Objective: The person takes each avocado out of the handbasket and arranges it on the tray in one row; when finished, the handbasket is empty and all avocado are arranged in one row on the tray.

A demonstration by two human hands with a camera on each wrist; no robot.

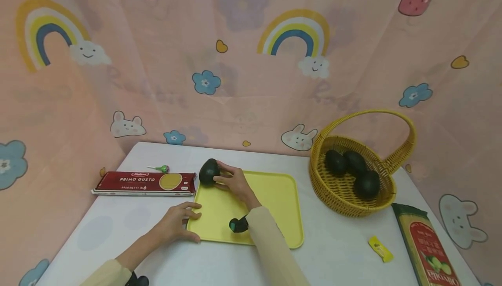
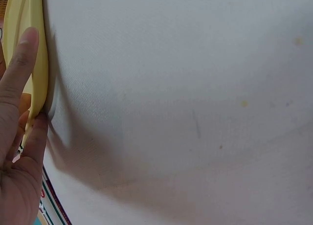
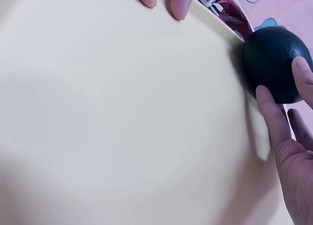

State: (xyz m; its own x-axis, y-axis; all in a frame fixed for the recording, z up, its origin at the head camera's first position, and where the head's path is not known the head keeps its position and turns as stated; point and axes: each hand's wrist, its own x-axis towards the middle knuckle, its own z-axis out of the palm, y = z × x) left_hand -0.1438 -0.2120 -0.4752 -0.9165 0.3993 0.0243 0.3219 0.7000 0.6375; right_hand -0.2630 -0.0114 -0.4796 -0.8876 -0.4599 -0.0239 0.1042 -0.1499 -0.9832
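Avocado — right hand grips it — left hand holds tray.

We see a basket holding three dark fruits. Right of the basket lies a pasta bag, with a small yellow packet near its base; far left sit a spaghetti box and lollipop.

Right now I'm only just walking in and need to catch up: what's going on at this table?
A person's right hand grips a dark avocado at the far left corner of a yellow tray. The left hand holds the tray's near left edge. Three more avocados lie in a wicker basket to the right, and a spaghetti box lies left of the tray.
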